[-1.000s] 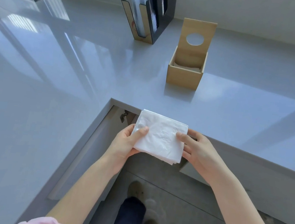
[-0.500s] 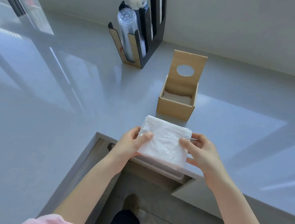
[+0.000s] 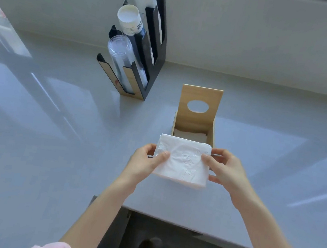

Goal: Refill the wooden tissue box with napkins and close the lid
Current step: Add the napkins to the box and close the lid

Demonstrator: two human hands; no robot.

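Stack of white napkins [image 3: 182,163] held level between both hands just in front of the wooden tissue box [image 3: 211,136], which stands on the grey counter [image 3: 52,129] with its lid [image 3: 199,108] raised upright at the back, oval slot facing the camera. The left hand [image 3: 144,163] pinches the stack's left edge, thumb on top and fingers beneath; the right hand [image 3: 227,170] clamps the right edge in the same way. A few napkins lie at the bottom of the box. Risks, as judged: the stack appears about as wide as the opening, so a tilted or off-centre entry could catch a corner on the box wall and crumple or fan the sheets; a loosened pinch could let lower sheets slide out; a nudge could tip the lid down early. The cup dispenser [image 3: 146,58] stands well apart to the left.
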